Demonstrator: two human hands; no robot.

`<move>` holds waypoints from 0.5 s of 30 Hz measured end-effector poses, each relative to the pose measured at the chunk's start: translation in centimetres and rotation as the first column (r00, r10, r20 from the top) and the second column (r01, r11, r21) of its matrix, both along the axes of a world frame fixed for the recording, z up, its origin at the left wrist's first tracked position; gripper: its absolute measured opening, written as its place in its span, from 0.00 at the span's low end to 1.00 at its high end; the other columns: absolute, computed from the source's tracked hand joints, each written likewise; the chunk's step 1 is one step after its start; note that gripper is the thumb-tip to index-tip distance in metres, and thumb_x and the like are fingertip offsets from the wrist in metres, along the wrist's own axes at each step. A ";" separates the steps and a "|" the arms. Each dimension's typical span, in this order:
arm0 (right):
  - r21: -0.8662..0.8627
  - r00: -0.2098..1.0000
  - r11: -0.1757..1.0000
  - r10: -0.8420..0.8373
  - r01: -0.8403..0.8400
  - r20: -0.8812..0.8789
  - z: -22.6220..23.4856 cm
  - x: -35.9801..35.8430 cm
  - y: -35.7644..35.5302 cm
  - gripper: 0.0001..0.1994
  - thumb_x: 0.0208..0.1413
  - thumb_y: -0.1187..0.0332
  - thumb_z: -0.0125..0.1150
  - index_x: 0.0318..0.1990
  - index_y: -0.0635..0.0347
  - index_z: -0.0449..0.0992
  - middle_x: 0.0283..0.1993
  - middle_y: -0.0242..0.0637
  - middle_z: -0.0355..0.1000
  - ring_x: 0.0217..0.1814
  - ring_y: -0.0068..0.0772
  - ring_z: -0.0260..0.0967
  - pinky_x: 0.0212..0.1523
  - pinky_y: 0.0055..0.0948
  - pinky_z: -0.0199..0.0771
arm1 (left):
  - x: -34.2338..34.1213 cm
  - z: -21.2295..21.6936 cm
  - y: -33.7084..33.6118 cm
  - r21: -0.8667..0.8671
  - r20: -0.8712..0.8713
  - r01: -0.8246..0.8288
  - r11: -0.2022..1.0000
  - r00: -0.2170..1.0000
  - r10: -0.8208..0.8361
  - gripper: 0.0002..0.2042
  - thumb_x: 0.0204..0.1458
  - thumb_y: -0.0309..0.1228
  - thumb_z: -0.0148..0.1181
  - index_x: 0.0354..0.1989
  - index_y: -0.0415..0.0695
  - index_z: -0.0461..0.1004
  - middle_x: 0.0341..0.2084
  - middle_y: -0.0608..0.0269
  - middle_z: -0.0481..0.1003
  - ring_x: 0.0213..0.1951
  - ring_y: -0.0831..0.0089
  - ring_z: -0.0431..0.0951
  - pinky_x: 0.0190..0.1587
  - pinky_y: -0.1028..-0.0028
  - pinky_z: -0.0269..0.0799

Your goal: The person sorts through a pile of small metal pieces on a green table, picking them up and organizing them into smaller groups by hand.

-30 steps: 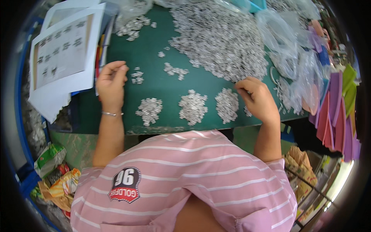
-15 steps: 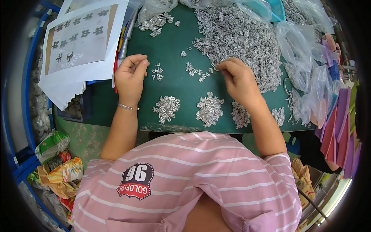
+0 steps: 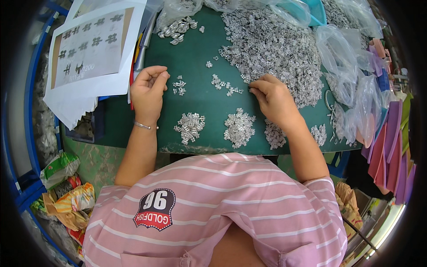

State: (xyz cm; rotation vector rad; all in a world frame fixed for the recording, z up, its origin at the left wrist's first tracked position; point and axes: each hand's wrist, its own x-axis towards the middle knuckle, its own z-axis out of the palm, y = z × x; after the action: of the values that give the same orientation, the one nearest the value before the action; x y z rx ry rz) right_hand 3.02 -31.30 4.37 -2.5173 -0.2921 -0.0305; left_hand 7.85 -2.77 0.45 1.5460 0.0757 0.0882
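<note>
My left hand (image 3: 149, 94) rests on the green tabletop with curled fingers, thumb against the forefinger; anything inside is hidden. Just right of it lies a small cluster of silver metal pieces (image 3: 179, 86). My right hand (image 3: 275, 99) is pinched at the near-left edge of a large heap of small silver metal pieces (image 3: 275, 49); what its fingertips hold is too small to make out. Between the hands is a loose string of similar pieces (image 3: 226, 84). Closer to me sit a left pile (image 3: 190, 128), a middle pile (image 3: 239, 128) and a third pile (image 3: 275, 134) partly under my right forearm.
Printed sheets (image 3: 89, 49) lie at the left beside pens. Rounded silver parts (image 3: 177, 30) spill from a plastic bag at the back. A turquoise scoop or tray (image 3: 316, 13) and clear bags (image 3: 340, 53) border the heap. A smaller pile (image 3: 319, 134) lies right of my forearm.
My right hand has come slightly toward me, its fingertips dropping below the loose string's right end. My left hand stays nearly in place. The whole view has shifted a little.
</note>
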 end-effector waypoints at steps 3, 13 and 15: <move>-0.027 0.997 1.000 0.008 -0.006 0.072 -0.2 0.0 1.3 0.04 0.48 0.74 0.59 0.33 0.61 0.77 0.32 0.40 0.69 0.35 0.46 0.70 0.35 0.39 0.72 | 0.0 -0.1 -0.1 -0.016 0.010 0.008 1.000 1.000 -0.008 0.06 0.52 0.21 0.58 0.38 0.37 0.74 0.27 0.67 0.75 0.23 0.86 0.67 0.24 0.87 0.60; 0.067 0.995 0.996 0.055 -0.061 0.079 0.3 -0.2 3.4 0.04 0.45 0.77 0.59 0.29 0.61 0.72 0.29 0.43 0.68 0.34 0.49 0.69 0.34 0.42 0.70 | 0.0 0.2 -0.4 -0.029 0.022 0.014 0.999 1.000 -0.013 0.06 0.51 0.20 0.58 0.37 0.36 0.74 0.27 0.66 0.75 0.23 0.85 0.68 0.24 0.86 0.60; 0.141 0.986 0.978 0.145 -0.156 0.087 -0.1 -0.3 4.2 0.05 0.44 0.80 0.59 0.30 0.63 0.72 0.29 0.44 0.69 0.33 0.49 0.69 0.33 0.41 0.70 | 0.0 0.1 -0.1 0.000 0.018 0.001 1.000 1.000 -0.001 0.06 0.51 0.20 0.58 0.37 0.37 0.75 0.27 0.66 0.75 0.23 0.85 0.68 0.24 0.86 0.60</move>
State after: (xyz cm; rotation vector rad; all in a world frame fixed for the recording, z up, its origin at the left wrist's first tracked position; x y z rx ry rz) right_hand 2.73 -27.11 4.31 -2.3442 -0.4930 -0.0848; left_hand 7.84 -2.89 0.57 1.5448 0.0607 0.1017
